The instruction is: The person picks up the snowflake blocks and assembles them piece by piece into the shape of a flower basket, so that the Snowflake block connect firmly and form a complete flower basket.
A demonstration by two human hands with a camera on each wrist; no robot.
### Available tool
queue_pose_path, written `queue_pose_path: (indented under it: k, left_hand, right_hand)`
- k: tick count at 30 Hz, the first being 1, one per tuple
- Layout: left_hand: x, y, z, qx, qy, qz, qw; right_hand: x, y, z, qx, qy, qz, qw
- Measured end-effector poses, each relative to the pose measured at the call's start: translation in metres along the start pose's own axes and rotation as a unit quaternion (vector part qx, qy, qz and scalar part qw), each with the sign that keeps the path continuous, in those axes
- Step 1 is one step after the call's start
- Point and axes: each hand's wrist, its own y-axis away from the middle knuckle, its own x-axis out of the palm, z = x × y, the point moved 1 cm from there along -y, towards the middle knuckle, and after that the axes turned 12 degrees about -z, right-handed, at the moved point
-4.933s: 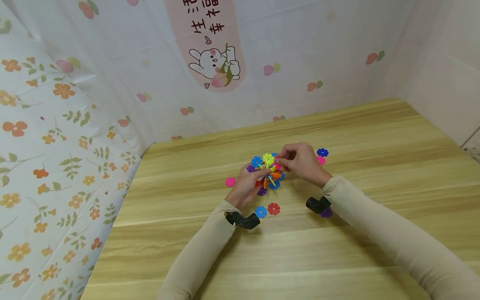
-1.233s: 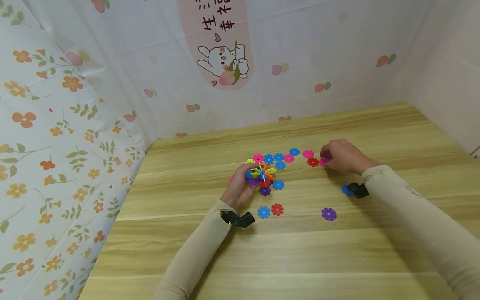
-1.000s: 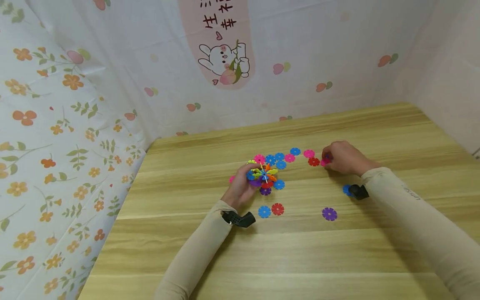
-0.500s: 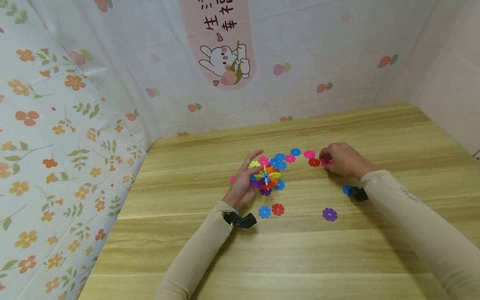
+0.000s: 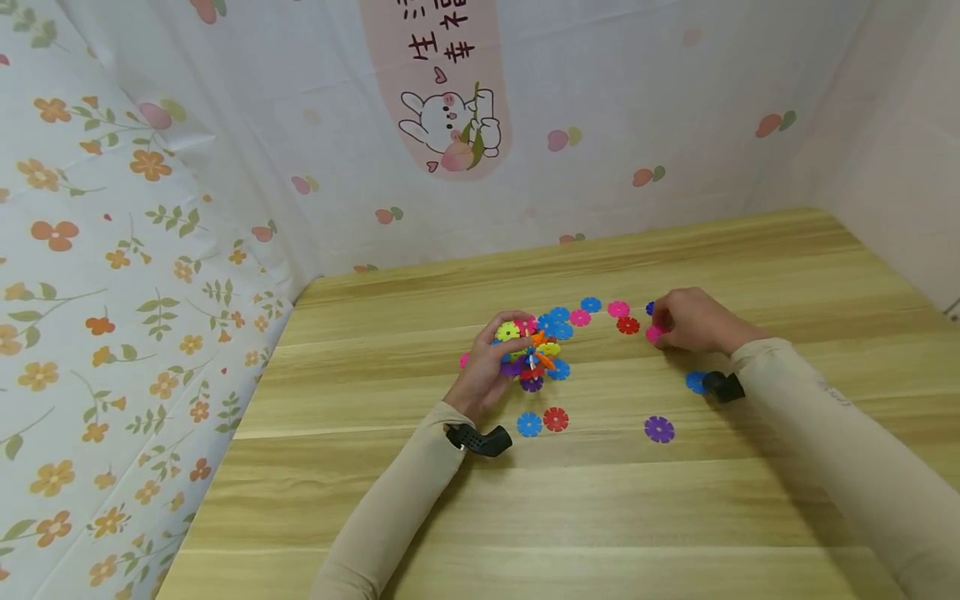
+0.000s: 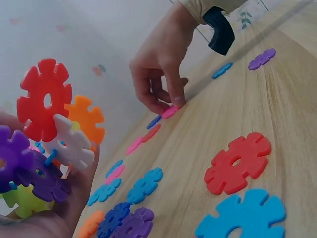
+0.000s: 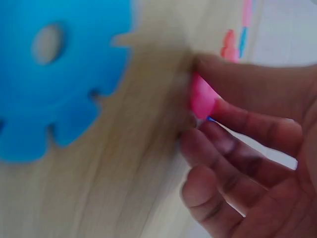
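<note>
Discs in many colours fill my left hand [image 5: 483,367], where a slotted cluster [image 5: 544,342] of red, orange, white, purple, blue and yellow-green pieces sits with my fingers curled around it, just above the wooden table [image 5: 450,517]. At far right my other hand, the right hand [image 5: 697,318], pinches a pink disc [image 7: 201,101] between thumb and forefinger down at the wood; whether it has left the surface I cannot tell. The work looks well along, I judge: many pieces are joined, yet plenty remain loose. Near my pinch lie a dark blue disc [image 5: 650,308], a red disc [image 5: 627,327] and a second pink disc [image 5: 618,309]. A light blue disc [image 5: 523,424] and another red one lie side by side nearer me, with a purple disc [image 5: 652,429] well apart to their right. No box or tray shows in my views; the spare pieces lie directly on the tabletop, some behind the cluster partly hidden.
</note>
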Motion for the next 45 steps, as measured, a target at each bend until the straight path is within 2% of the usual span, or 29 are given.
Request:
queue_pose_path:
  k: [6,11,13,18,25,29,32,38,41,45]
  left_hand:
    - [0.0,0.0,0.0,0.008,-0.007,0.0,0.9999]
    - [0.001,-0.001,0.001,0.015,-0.017,-0.013,0.9997]
    - [0.002,-0.002,0.001,0.016,-0.018,-0.014,0.9996]
    - [0.002,-0.001,0.001,0.013,-0.03,-0.015,0.9993]
    - [0.003,-0.001,0.001,0.013,-0.035,-0.01,0.9992]
    - [0.003,-0.001,0.001,0.007,-0.031,-0.009,0.9994]
    - [0.004,-0.001,0.001,0.008,-0.029,-0.011,0.9995]
    - [0.005,-0.001,0.001,0.006,-0.031,-0.021,0.9993]
    - [0.006,-0.001,0.001,0.009,-0.038,-0.027,0.9989]
    - [0.007,-0.001,0.001,0.016,-0.052,-0.033,0.998]
  right_hand:
    - [0.0,0.001,0.0,0.012,-0.061,0.009,0.998]
    - [0.002,-0.001,0.016,0.026,-0.127,-0.011,0.991]
    - [0.004,-0.003,0.026,0.038,-0.172,-0.01,0.984]
    - [0.007,-0.005,0.056,0.075,-0.275,-0.005,0.959]
    - [0.015,-0.008,0.082,0.098,-0.356,-0.029,0.929]
    - [0.021,-0.009,0.09,0.103,-0.378,-0.051,0.919]
    - [0.025,-0.009,0.095,0.098,-0.373,-0.069,0.92]
    - [0.026,-0.008,0.103,0.09,-0.333,-0.106,0.932]
    - [0.026,-0.007,0.106,0.095,-0.323,-0.132,0.932]
    - [0.029,-0.007,0.108,0.108,-0.323,-0.16,0.926]
